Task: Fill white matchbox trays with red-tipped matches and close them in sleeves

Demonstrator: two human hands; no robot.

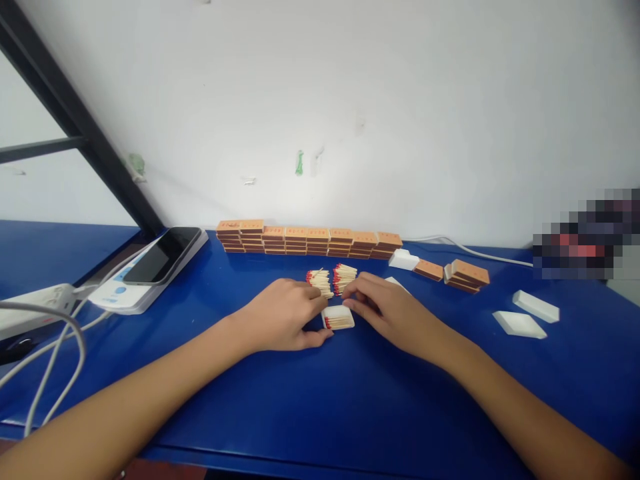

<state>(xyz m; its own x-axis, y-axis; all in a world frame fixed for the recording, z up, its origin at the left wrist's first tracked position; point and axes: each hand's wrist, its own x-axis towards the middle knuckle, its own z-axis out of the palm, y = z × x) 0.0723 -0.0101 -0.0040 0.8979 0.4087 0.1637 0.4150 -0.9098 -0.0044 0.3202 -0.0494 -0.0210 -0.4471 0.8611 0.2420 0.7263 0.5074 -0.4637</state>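
Observation:
A small white matchbox tray (339, 318) filled with red-tipped matches lies on the blue table (320, 393) between my hands. My left hand (283, 315) rests beside its left end, fingers curled, thumb and fingertips touching the tray. My right hand (387, 308) presses its fingertips against the tray's right end. Just behind lie two loose piles of matches (332, 280). A long row of stacked orange matchboxes (307, 241) runs along the wall.
A phone on a white device (160, 265) sits at the left, with a power strip and cables (45, 313). Loose orange boxes (463, 275) and white empty trays (527, 315) lie at the right. A blurred object (585, 240) is at the far right.

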